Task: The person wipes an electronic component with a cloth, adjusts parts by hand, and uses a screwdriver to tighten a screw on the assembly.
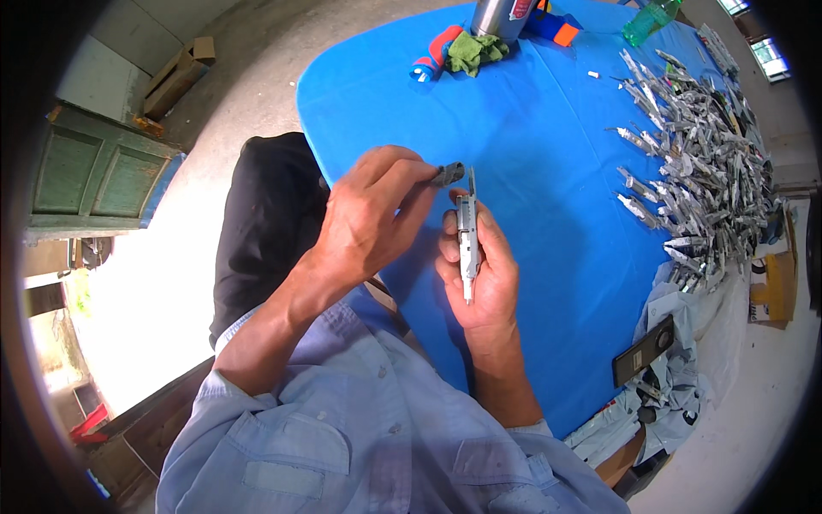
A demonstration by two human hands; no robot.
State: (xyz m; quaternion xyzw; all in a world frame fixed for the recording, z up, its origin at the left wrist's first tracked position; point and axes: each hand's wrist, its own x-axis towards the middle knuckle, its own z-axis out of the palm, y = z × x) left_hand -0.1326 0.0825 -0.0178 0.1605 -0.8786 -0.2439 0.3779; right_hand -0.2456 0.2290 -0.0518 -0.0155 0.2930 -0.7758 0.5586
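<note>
1. While our right hand [484,283] lies palm up over the table, its thumb and curled fingers grasp a slender part [467,248] from both sides; we judge that the palm beneath steadies it.
2. Our left hand [368,206] pinches a dark grey scrap [449,175] by its end, just beside the part's upper tip, probably so that the rest stays uncovered. Whether it is cloth or something stiffer, we cannot tell.
3. The part stands lengthwise before us, pale grey and narrow, with a notched body, a thin dark blade-like upper end and a white lower tip.
4. Over to our right, a jagged heap [698,163] of similar-looking pale pieces is piled, presumably there to be within reach.
5. Smooth blue sheeting [385,94] covers the table; at its far side sits a crumpled green cloth [473,54], beside a shiny metal cup [498,19].
</note>
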